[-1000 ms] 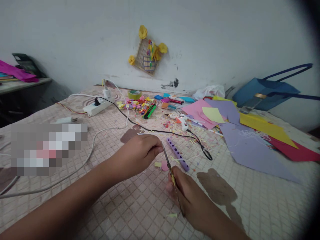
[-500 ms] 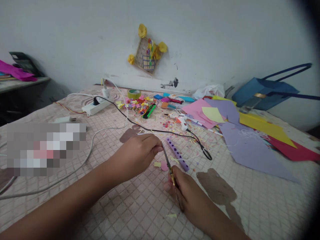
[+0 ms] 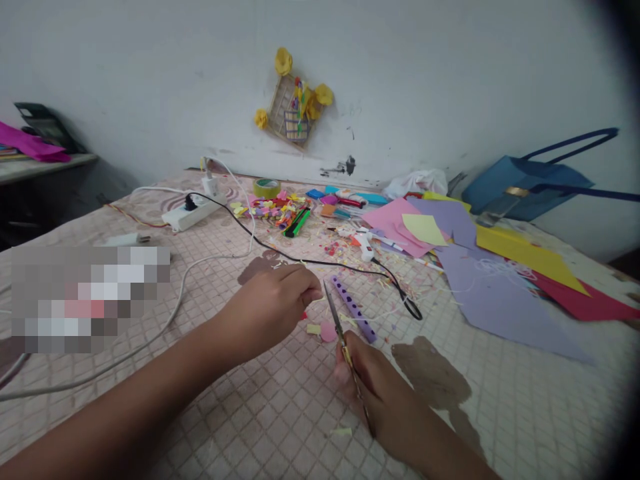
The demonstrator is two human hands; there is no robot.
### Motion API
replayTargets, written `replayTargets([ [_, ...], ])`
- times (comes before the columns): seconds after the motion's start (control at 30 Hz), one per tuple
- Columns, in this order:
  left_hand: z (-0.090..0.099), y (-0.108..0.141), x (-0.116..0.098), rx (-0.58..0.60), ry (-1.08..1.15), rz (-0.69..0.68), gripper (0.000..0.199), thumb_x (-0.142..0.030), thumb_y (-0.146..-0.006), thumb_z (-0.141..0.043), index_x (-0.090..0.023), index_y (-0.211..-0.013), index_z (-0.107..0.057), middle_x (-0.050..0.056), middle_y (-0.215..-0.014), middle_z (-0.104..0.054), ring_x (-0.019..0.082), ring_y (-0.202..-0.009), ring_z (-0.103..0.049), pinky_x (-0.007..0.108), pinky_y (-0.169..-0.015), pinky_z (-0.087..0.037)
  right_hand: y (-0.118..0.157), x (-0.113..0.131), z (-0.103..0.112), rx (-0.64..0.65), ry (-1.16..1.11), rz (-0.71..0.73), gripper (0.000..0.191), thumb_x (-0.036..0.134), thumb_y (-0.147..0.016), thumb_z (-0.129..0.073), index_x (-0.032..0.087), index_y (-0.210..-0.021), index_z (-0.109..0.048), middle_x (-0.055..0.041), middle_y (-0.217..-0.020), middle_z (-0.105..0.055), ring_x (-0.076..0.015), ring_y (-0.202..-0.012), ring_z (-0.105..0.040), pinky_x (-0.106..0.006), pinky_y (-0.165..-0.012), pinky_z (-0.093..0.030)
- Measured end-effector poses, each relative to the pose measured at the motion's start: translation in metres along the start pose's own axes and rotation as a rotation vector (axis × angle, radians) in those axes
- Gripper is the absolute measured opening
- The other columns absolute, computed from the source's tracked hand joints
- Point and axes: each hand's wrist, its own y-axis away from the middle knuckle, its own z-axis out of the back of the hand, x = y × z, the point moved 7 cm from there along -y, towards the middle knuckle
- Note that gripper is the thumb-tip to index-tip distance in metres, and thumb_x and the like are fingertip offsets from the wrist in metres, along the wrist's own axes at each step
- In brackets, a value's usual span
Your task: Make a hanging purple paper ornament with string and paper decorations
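Note:
My right hand (image 3: pixel 370 383) is closed round the handles of a pair of scissors (image 3: pixel 336 320), whose blades point up and away from me. Just left of the blade tips, my left hand (image 3: pixel 280 303) is closed in a pinch; a pale sliver shows at its fingertips, too small to name. A bit of red peeks out below those fingers. Beyond the scissors lies a purple paper strip with dark spots (image 3: pixel 354 310). A pink paper circle (image 3: pixel 329 331) and a pale yellow paper scrap (image 3: pixel 313 329) rest on the cloth between my hands.
A glue gun (image 3: pixel 366 245) with a black cord lies ahead. Behind it are paper cuttings (image 3: pixel 275 205), a green cutter (image 3: pixel 297 222) and tape (image 3: pixel 267 187). Coloured sheets (image 3: pixel 493 300) spread to the right, near a blue bag (image 3: pixel 525 187). A power strip (image 3: pixel 193 212) stands left.
The scissor blades have come slightly away from my left fingertips. My right hand has shifted a little down and right. A bit of red now shows under my left hand.

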Motion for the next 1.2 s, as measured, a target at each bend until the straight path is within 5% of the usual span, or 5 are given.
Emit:
replayTargets([
  [0.4,0.001,0.0,0.0,0.006,-0.036,-0.009,0.022,-0.017,-0.089,-0.041,-0.012,-0.077,-0.059,0.005,-0.07,-0.063,0.018,-0.066,-0.059,0.03,-0.061,-0.047,0.001,0.0,-0.004,0.021,-0.012,-0.037,0.014,0.016,-0.089,-0.041,0.022,-0.078,-0.037,0.0019,-0.074,-0.053,-0.0132,-0.064,-0.047,-0.024,-0.057,-0.035],
  [0.8,0.005,-0.001,-0.005,-0.08,-0.02,-0.056,0.017,-0.012,-0.086,-0.046,-0.012,-0.075,-0.058,0.005,-0.069,-0.065,0.015,-0.064,-0.06,0.026,-0.06,-0.047,-0.002,-0.007,-0.004,0.005,0.056,-0.027,0.021,0.036,-0.093,-0.037,0.022,-0.078,-0.037,0.0017,-0.069,-0.048,-0.0141,-0.062,-0.045,-0.026,-0.055,-0.031],
  [1.2,0.012,0.0,-0.006,-0.129,-0.013,-0.04,0.017,-0.014,-0.087,-0.045,-0.015,-0.074,-0.056,0.001,-0.067,-0.064,0.011,-0.06,-0.059,0.022,-0.058,-0.046,0.005,-0.003,0.001,-0.026,0.032,0.004,0.025,0.036,-0.095,-0.033,0.021,-0.077,-0.039,-0.0004,-0.072,-0.053,-0.015,-0.068,-0.049,-0.028,-0.06,-0.037],
])
